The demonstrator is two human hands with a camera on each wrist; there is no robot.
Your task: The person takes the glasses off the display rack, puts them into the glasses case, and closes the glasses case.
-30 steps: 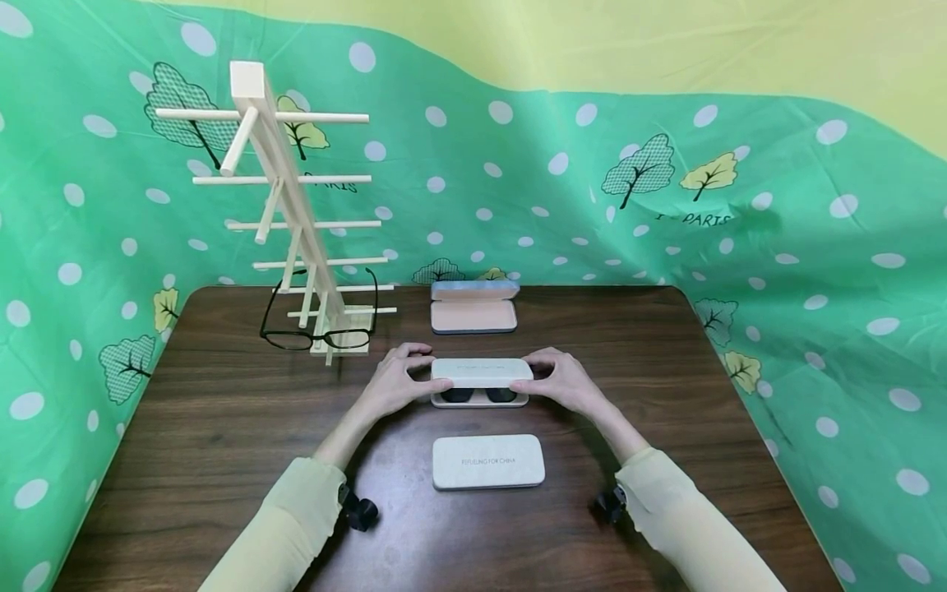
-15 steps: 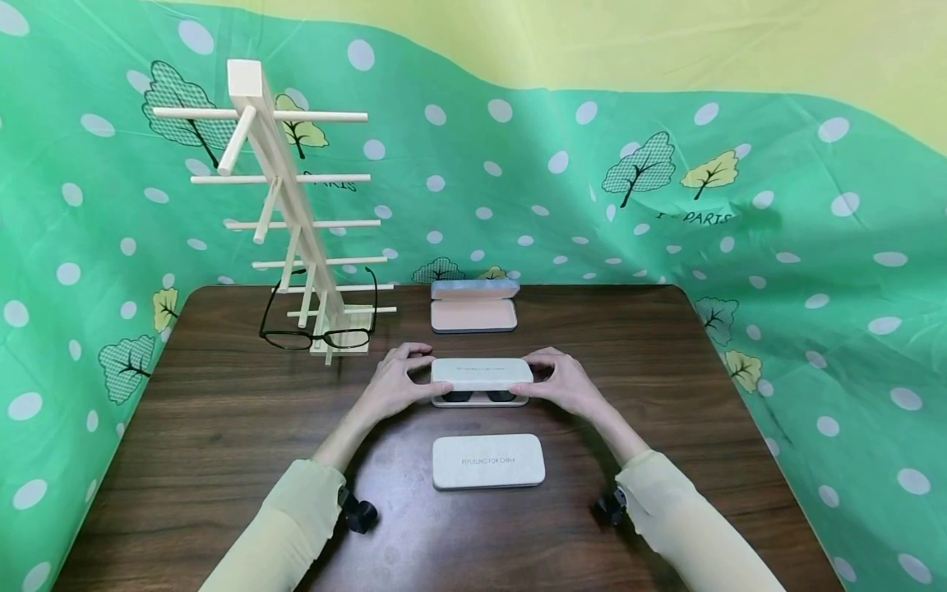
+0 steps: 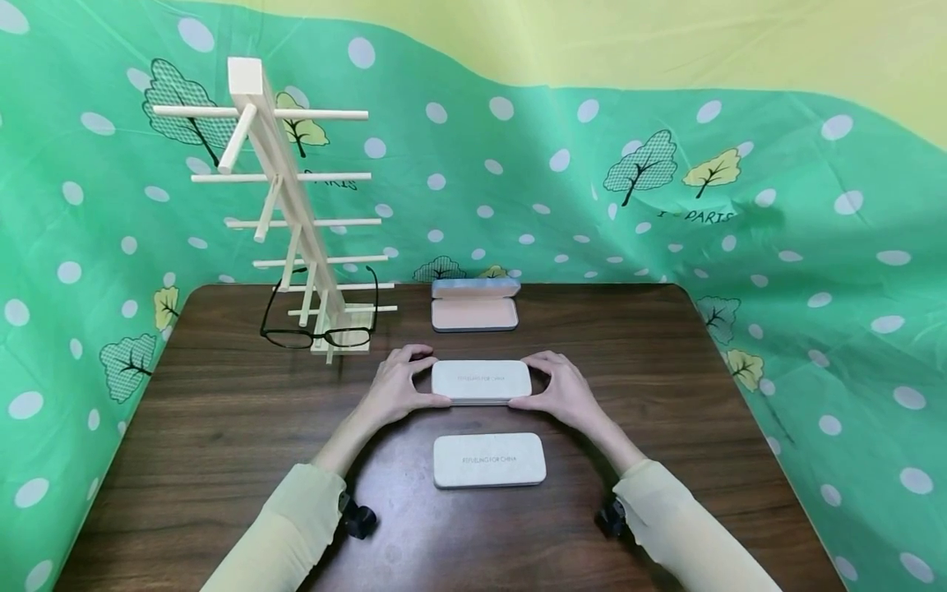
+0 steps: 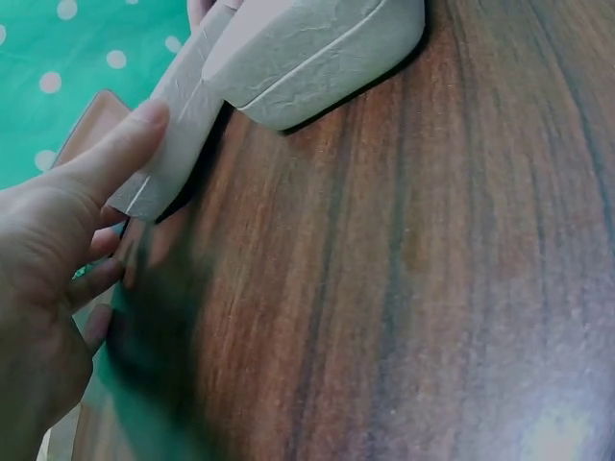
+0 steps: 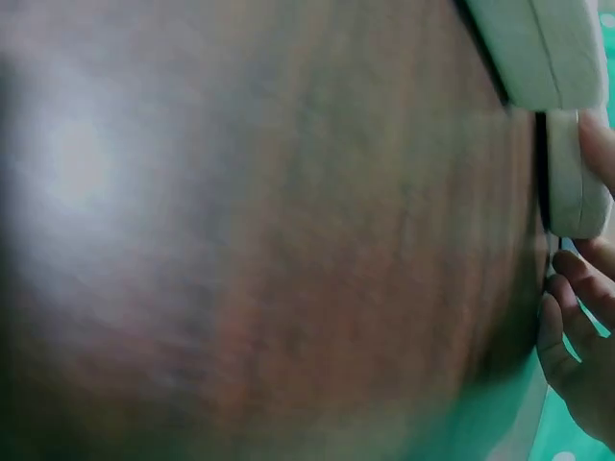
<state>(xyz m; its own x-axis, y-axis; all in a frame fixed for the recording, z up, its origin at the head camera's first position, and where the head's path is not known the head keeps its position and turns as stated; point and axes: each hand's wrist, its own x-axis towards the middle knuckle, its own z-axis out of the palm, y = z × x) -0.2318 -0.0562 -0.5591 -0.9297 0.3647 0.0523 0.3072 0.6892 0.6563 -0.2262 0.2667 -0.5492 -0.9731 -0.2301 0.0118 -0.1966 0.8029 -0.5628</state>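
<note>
A white glasses case (image 3: 481,380), its lid down, lies mid-table between both hands. My left hand (image 3: 394,388) holds its left end, thumb along the front edge and fingers toward the back. At the right end my right hand (image 3: 565,393) grips it the same way. In the left wrist view, the left thumb (image 4: 135,139) presses the case's front side (image 4: 178,144). Only part of the right hand (image 5: 581,336) shows in the right wrist view. Nearer the person lies a second white glasses case (image 3: 490,460), also closed, with lettering on its lid.
Behind the hands stands a blue glasses case (image 3: 475,314) with its lid up and a pale pink lining. At the left is a wooden peg stand (image 3: 284,181), with black-framed glasses (image 3: 348,336) hanging low on it. A green patterned cloth (image 3: 562,205) hangs behind the table.
The lid of the white case between the hands has come down, and the dark sunglasses inside are now hidden. Both thumbs have moved down toward the person with it.
</note>
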